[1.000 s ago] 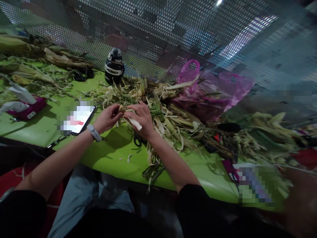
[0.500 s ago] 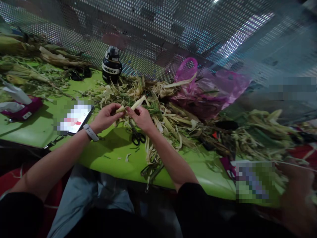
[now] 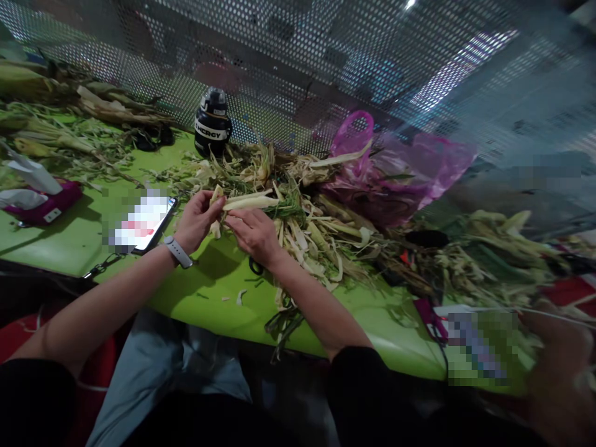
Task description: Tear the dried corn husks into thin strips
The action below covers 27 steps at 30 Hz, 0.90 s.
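Note:
My left hand (image 3: 201, 217) is closed in a pinch around a pale yellow-green husk strip (image 3: 251, 203), whose long end points right over the pile. A short folded bit of the same pale stuff shows above its thumb. My right hand (image 3: 254, 233) is right beside it, fingers bent together at the strip's lower edge; its fingertips are partly hidden. Black-handled scissors (image 3: 254, 267) lie under my right hand, mostly covered by it. Behind and right of both hands spreads a heap of dry husks and green stalks (image 3: 321, 239).
A black bottle (image 3: 212, 127) stands behind the hands, near a perforated metal screen (image 3: 288, 81). A phone (image 3: 145, 223) and a tissue pack (image 3: 58, 202) lie left on the green table (image 3: 205, 288). A pink plastic bag (image 3: 395, 186) is at right. Another person's blurred arm (image 3: 559, 347) shows far right.
My right hand has turned, back upward, and shifted slightly down and left, covering more of the scissors. The pale strip now lies flatter, pointing right, held by my left hand.

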Tool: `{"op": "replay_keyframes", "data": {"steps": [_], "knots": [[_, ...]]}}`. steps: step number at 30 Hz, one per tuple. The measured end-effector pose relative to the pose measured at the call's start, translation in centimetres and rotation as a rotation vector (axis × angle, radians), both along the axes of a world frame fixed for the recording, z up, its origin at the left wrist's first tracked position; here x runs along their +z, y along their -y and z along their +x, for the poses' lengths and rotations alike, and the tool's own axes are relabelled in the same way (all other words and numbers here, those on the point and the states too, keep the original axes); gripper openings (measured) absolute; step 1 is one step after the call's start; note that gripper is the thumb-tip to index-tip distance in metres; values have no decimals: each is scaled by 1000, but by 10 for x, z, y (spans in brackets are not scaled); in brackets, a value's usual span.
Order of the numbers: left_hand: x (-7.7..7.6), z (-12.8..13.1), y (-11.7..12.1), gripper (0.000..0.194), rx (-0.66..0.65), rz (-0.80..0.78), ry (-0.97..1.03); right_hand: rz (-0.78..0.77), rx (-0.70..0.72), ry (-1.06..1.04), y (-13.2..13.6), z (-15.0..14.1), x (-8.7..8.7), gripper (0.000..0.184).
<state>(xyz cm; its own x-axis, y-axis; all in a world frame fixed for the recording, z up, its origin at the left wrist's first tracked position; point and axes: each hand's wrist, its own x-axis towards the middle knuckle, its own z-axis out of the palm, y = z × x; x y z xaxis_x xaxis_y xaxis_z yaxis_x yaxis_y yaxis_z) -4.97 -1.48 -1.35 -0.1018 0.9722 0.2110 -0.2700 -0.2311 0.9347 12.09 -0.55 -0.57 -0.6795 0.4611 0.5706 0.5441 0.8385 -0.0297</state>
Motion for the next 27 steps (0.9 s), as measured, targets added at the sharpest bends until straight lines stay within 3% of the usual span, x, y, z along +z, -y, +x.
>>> {"op": "replay_keyframes", "data": {"steps": [4, 7, 13, 21, 24, 27], "knots": [[3, 2, 3, 24, 31, 51, -133, -14, 1, -90, 0, -6, -5, 22], [4, 1, 3, 20, 43, 116, -182, -120, 26, -213, 1, -10, -5, 21], [2, 3, 3, 30, -27, 134, -138, -306, 67, -408, 5, -14, -1, 16], [0, 0, 1, 25, 88, 134, -91, -210, -51, -329, 11, -19, -11, 17], [2, 0, 1, 22, 77, 135, -87, -411, 14, -372, 12, -18, -7, 17], [5, 0, 3, 22, 26, 151, -71, -762, -31, -638, 10, -14, 4, 24]]}}
